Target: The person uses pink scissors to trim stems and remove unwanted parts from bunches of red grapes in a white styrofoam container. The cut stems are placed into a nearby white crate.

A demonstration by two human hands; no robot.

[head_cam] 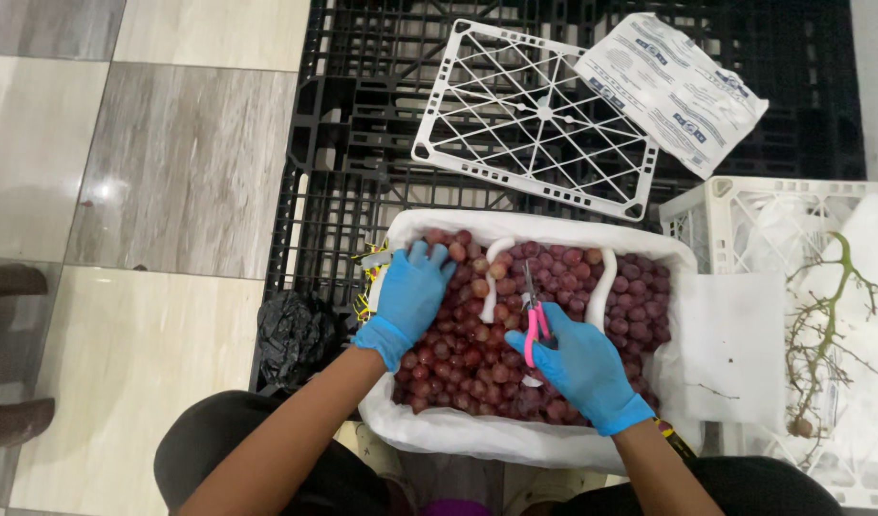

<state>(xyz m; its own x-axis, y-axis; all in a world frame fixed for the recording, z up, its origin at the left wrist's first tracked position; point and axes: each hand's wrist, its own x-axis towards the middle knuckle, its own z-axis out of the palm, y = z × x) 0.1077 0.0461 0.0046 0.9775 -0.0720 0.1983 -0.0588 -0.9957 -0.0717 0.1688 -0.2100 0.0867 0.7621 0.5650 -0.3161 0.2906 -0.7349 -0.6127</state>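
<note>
A crate lined with white plastic [477, 435] is filled with red grapes [468, 358]. My left hand [412, 291], in a blue glove, rests flat on the grapes at the crate's left side, fingers spread. My right hand [582, 368], also gloved in blue, holds small pink-handled scissors [533, 320] with the blades pointing away from me over the middle of the grapes. Two white curved foam strips [601, 287] lie among the grapes near the far side.
The crate sits on a black plastic pallet [363, 143]. A white lattice lid [535, 115] and a white printed bag [673, 91] lie beyond it. To the right, a white crate [745, 215] holds bare grape stems [821, 325]. A black bag [296, 334] lies at the left.
</note>
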